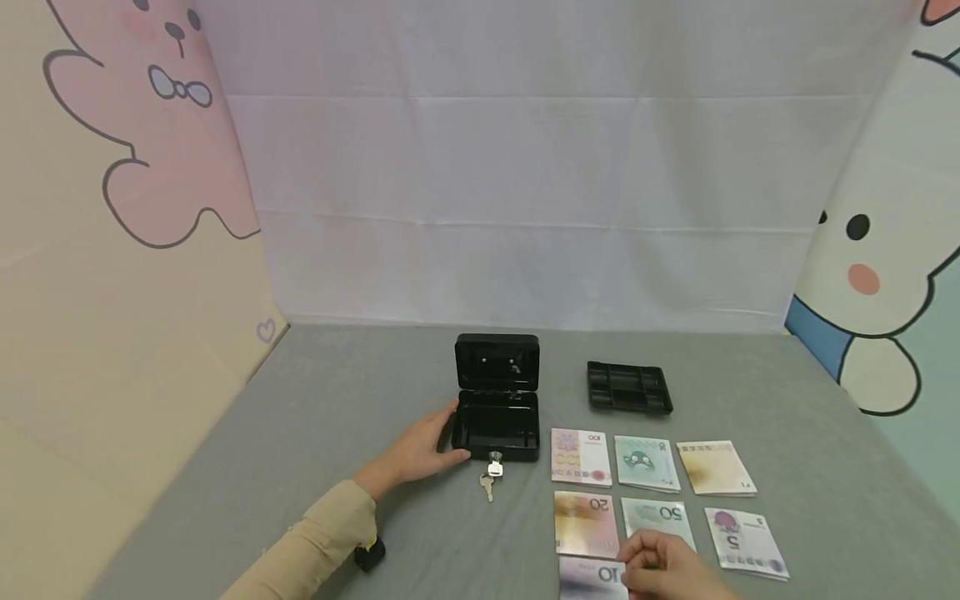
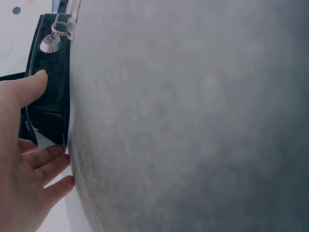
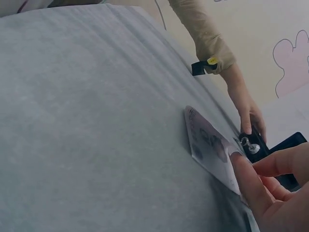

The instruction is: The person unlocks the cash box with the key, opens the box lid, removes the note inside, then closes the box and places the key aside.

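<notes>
A black cash box (image 1: 496,425) stands with its lid (image 1: 497,362) up, its inside bare in the head view. My left hand (image 1: 423,446) holds its front left corner, with the thumb on the front face (image 2: 53,92) and the other fingers along the side. From the front lock (image 2: 50,43) hangs a key (image 1: 487,487) on a ring. My right hand (image 1: 663,567) pinches the right edge of a 10-yuan banknote (image 1: 592,577), nearest to me. In the right wrist view that banknote (image 3: 212,147) tilts up off the grey cloth.
Behind it, stacks of banknotes lie in rows: 20 (image 1: 586,525), 50 (image 1: 654,515), 5 (image 1: 746,543), 100 (image 1: 581,457), a green one (image 1: 647,463) and a yellowish one (image 1: 716,468). A black compartment tray (image 1: 628,388) sits at the back right. A white cloth wall (image 1: 525,167) closes the table's far side.
</notes>
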A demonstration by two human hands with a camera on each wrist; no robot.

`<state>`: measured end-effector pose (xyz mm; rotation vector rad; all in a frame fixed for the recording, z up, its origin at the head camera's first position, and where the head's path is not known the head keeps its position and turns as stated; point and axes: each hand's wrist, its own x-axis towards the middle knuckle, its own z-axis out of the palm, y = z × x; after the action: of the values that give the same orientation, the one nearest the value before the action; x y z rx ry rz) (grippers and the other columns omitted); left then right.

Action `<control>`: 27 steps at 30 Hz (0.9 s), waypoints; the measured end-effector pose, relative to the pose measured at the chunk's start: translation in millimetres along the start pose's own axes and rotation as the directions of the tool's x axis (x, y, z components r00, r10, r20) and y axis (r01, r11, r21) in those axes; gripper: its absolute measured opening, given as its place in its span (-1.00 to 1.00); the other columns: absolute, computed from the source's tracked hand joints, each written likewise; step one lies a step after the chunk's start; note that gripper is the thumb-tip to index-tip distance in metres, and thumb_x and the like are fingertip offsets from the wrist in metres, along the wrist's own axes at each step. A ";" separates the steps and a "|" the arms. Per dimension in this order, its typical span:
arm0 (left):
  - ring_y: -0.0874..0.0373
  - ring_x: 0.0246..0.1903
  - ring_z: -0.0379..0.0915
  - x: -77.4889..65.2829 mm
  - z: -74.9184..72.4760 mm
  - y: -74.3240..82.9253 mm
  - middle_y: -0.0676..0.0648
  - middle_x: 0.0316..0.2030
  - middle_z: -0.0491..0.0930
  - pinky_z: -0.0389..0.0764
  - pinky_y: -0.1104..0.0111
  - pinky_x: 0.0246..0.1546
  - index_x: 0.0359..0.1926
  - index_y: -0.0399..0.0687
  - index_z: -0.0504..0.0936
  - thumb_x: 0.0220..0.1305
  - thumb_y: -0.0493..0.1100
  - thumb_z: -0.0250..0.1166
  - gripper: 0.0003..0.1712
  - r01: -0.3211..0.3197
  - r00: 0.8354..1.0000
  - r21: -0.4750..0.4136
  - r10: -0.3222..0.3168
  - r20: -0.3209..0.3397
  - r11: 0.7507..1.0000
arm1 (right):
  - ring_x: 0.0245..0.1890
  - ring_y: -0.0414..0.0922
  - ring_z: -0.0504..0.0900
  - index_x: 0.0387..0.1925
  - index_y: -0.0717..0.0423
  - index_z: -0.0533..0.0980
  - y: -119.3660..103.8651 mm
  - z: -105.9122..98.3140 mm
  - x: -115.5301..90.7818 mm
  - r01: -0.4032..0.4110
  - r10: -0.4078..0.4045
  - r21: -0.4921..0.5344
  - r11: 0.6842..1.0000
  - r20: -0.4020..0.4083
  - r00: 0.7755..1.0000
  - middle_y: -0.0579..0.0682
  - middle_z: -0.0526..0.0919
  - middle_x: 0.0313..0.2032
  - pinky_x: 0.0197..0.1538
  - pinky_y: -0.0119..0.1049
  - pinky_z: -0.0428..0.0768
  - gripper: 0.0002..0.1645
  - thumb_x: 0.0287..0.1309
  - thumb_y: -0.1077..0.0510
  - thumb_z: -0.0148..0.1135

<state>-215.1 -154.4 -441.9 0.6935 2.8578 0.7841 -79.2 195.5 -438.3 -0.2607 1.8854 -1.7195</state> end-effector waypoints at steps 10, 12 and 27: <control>-0.11 0.22 0.17 -1.3 -1.7 3.3 -0.24 0.26 0.22 0.27 0.06 0.17 0.35 -0.23 0.08 0.13 0.12 0.24 -0.09 0.002 1.000 0.010 -0.002 -0.005 1.000 | -0.54 -0.21 0.46 -0.36 0.42 0.43 3.0 2.6 -0.6 -0.125 0.113 -0.126 0.984 -0.105 0.988 -0.08 0.49 -0.55 -0.49 -0.45 0.46 -0.85 -0.02 0.37 0.10; -0.11 0.22 0.17 -1.6 -1.7 3.4 -0.23 0.26 0.22 0.27 0.06 0.17 0.35 -0.23 0.08 0.13 0.12 0.24 -0.09 0.002 1.000 0.015 -0.002 -0.006 1.000 | -0.55 -0.20 0.45 -0.36 0.41 0.43 3.4 2.9 -0.6 -0.133 0.118 -0.136 0.982 -0.115 0.986 -0.08 0.49 -0.55 -0.50 -0.44 0.46 -0.85 -0.03 0.37 0.10; -0.09 0.22 0.19 0.0 -0.3 0.5 -0.23 0.26 0.22 0.28 0.09 0.17 0.35 -0.24 0.08 0.13 0.12 0.23 -0.09 -0.008 1.000 0.017 0.008 -0.003 1.000 | -0.58 -0.24 0.50 -0.37 0.42 0.45 2.3 0.9 1.4 -0.028 0.010 -0.187 0.982 -0.099 0.995 -0.05 0.52 -0.54 -0.51 -0.44 0.50 -0.83 -0.06 0.35 0.16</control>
<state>-215.0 -154.2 -441.4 0.7069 2.8693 0.7635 -79.4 194.4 -440.9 -0.2336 2.1191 -1.5681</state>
